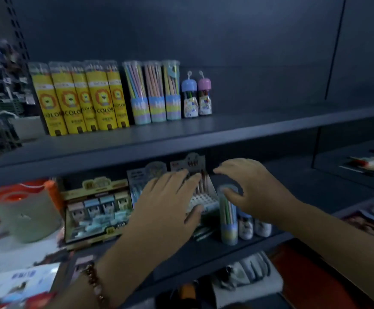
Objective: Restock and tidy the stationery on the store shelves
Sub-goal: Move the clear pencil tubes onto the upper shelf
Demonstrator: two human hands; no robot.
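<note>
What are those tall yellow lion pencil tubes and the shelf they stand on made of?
The yellow tubes look like clear glossy plastic: pencil tips show through the see-through tops, and a printed yellow label, probably paper, fills the body. The upper shelf looks like dark, matte-painted metal or board, with a thin flat edge; the picture leaves that open.

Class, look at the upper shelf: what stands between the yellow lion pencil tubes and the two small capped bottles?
In the head view, three pastel pencil tubes stand between the yellow lion tubes and the capped bottles.

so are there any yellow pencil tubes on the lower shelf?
No: the yellow lion tubes all stand on the upper shelf; the lower shelf holds pastel tubes and display boxes.
</note>
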